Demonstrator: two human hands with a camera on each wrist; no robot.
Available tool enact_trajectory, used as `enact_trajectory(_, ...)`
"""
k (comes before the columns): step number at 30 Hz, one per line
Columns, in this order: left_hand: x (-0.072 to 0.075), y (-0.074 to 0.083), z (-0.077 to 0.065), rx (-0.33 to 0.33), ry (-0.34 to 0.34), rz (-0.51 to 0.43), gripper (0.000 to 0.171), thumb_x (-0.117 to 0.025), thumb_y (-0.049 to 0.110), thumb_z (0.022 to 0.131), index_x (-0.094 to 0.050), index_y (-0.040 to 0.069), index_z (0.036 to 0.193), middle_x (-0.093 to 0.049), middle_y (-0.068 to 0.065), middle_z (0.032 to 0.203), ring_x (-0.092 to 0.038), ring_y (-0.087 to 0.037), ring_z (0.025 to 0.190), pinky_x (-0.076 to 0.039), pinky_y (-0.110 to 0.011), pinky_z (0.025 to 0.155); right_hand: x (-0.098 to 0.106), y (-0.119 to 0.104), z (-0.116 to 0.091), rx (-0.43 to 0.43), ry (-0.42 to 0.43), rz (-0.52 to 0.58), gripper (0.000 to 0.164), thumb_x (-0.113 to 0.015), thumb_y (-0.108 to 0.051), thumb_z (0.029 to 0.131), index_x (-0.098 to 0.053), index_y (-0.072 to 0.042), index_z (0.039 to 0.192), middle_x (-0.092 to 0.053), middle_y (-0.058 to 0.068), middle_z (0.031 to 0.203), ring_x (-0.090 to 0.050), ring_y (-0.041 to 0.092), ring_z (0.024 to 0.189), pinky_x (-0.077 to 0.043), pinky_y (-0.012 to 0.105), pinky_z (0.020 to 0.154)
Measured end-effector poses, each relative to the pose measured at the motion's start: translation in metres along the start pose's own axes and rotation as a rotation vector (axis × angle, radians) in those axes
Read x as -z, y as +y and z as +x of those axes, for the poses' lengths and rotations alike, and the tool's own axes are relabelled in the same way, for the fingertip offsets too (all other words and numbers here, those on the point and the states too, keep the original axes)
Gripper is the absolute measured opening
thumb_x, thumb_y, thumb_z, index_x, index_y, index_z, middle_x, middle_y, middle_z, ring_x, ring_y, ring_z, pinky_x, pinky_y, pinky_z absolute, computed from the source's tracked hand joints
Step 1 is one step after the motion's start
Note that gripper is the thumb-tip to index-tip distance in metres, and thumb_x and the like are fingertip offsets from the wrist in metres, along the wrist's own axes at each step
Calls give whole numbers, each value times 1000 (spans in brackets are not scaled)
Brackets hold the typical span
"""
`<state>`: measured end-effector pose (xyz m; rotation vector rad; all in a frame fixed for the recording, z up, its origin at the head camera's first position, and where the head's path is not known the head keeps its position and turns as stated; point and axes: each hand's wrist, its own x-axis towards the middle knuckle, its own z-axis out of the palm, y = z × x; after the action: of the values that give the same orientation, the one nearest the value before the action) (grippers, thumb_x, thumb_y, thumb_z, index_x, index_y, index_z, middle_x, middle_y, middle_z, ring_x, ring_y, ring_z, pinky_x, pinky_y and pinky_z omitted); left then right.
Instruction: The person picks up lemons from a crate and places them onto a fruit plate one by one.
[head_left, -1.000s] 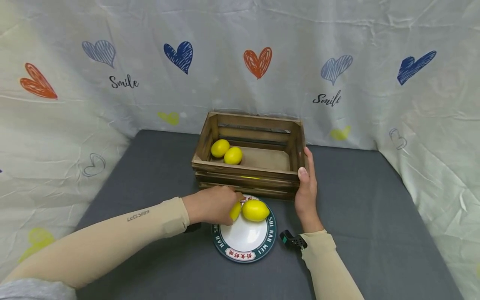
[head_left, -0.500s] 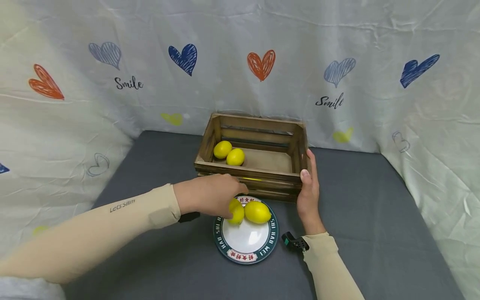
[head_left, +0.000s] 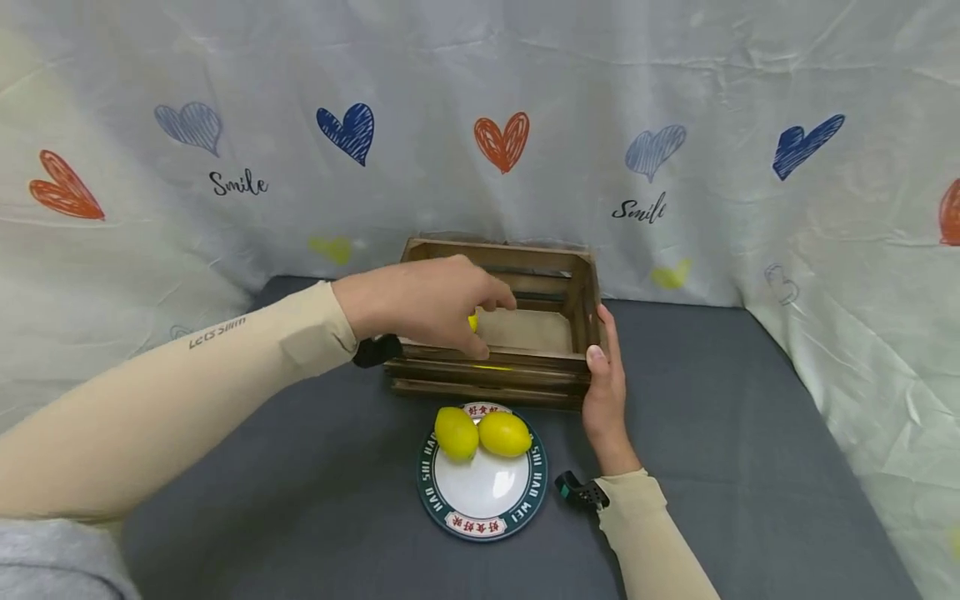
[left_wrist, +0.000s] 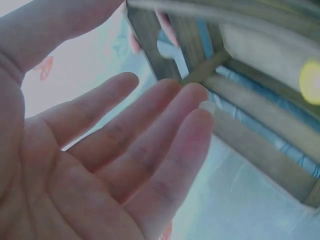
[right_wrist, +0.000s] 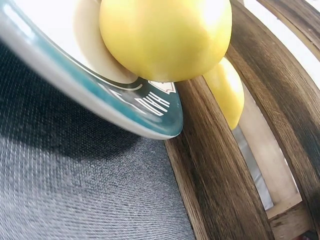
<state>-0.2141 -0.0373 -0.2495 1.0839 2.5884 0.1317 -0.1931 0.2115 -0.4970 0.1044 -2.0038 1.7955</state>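
Note:
My left hand point(head_left: 423, 302) is over the wooden crate point(head_left: 487, 377), fingers extended and palm bare in the left wrist view. Between its thumb and fingers a sliver of yellow lemon point(head_left: 472, 322) shows inside the crate; a blurred lemon point(left_wrist: 311, 82) also appears in the left wrist view. My right hand point(head_left: 607, 400) holds the crate's right end, thumb at the front corner and fingers along the side. Before the crate, two lemons point(head_left: 456, 433) lie side by side on a round white plate point(head_left: 480, 492) with a green lettered rim.
A dark grey cloth point(head_left: 720, 433) covers the table. Close behind the crate hangs a white curtain point(head_left: 420, 192) printed with hearts, and it continues along both sides. The plate stands just in front of the crate, between the forearms.
My left hand has let go of the left lemon on the plate, then risen away over the crate, hiding most of the lemons inside. The right hand keeps its place on the crate.

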Motion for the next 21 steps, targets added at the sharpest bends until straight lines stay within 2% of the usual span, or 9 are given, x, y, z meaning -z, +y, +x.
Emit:
enact_trajectory(5,18,-10,28,2,3,3,62,-82,32,97,-62,18,153,-70,-7,144,-69,-23,126,-58,-43,107,1,0,1,2,-1,2,65,-43,-41,103,-35,-45,168,-26,-18,177,-19,14,166,-6,68,132)
enact_trajectory(9,21,-22,57,-3,-11,0,61,-81,32,98,-61,16,153,-68,-9,145,-65,-25,132,-56,-44,110,3,1,3,-1,5,-5,64,-44,-41,103,-35,-48,167,-27,-22,176,-20,14,165,-7,68,132)
enact_trajectory(12,13,-33,79,-5,-41,-23,61,-80,32,98,-60,16,154,-66,-8,149,-62,-26,137,-54,-45,112,3,4,3,-2,8,-5,64,-44,-41,103,-36,-48,166,-27,-22,176,-22,14,164,-9,68,132)
enact_trajectory(15,0,-43,96,-1,-99,-50,63,-79,33,99,-58,16,156,-63,-7,153,-60,-26,140,-52,-46,114,3,6,1,-3,2,11,64,-43,-40,103,-37,-46,166,-28,-17,177,-23,16,164,-10,69,131)
enact_trajectory(21,-22,-54,125,1,-210,-51,66,-78,32,98,-57,16,158,-65,-9,150,-63,-27,134,-54,-46,110,3,5,2,7,-1,25,65,-44,-39,102,-37,-45,167,-29,-15,177,-24,17,163,-12,68,131)
